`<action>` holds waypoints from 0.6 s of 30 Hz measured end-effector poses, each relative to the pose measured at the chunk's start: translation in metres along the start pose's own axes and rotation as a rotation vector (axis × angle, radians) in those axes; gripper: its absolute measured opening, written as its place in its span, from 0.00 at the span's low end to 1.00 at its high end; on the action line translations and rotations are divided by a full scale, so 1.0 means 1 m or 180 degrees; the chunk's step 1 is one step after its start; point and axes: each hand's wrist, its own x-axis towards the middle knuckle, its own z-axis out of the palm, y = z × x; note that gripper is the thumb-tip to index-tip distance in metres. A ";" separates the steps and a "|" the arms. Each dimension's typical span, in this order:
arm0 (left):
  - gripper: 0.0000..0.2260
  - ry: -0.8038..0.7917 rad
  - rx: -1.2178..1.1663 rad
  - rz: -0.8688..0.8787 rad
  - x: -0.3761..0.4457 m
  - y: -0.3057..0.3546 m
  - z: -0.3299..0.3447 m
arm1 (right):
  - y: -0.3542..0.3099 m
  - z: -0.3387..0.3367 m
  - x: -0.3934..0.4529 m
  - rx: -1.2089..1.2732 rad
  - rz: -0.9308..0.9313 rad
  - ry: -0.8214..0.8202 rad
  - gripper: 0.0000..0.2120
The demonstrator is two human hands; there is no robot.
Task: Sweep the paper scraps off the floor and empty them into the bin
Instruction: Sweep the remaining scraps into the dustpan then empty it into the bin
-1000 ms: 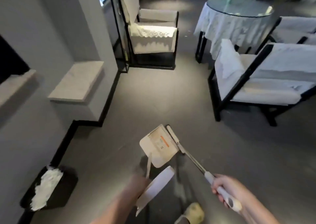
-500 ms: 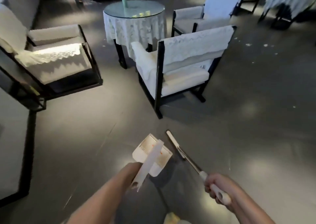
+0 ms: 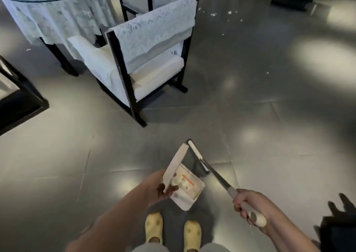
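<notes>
My left hand point(image 3: 157, 187) grips the flat white handle of a white dustpan point(image 3: 189, 191), which hangs tilted above the floor in front of my feet. My right hand point(image 3: 248, 205) grips the pale handle of a long broom point(image 3: 217, 176); its thin metal shaft runs up-left to a narrow white head beside the dustpan handle's tip. Several white paper scraps point(image 3: 221, 15) lie scattered on the grey floor far ahead, behind the armchair, and one more scrap point(image 3: 267, 72) sits to the right. The bin is out of view.
A black-framed armchair with white cushions point(image 3: 146, 59) stands just ahead on the left. Behind it is a round glass table with a lace cloth point(image 3: 52, 14). More chairs stand at the back. My yellow shoes point(image 3: 173, 230) are below. A dark object point(image 3: 339, 226) sits at the right edge.
My view has swung to the right, away from the wall and the bin, which has left the frame. The armchair is nearer now, and the scraps behind it show larger. Both hands still grip their tools.
</notes>
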 end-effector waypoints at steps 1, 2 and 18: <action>0.11 -0.0012 0.0032 -0.0016 0.002 0.000 -0.001 | 0.003 0.001 -0.001 0.0066 0.0045 0.0029 0.04; 0.12 -0.0007 0.0115 -0.0022 0.006 0.000 -0.002 | 0.006 0.002 -0.002 0.0129 0.0081 0.0060 0.04; 0.14 0.0512 0.3606 0.2131 -0.010 -0.021 0.036 | 0.054 0.023 -0.028 0.0870 0.0222 0.0589 0.05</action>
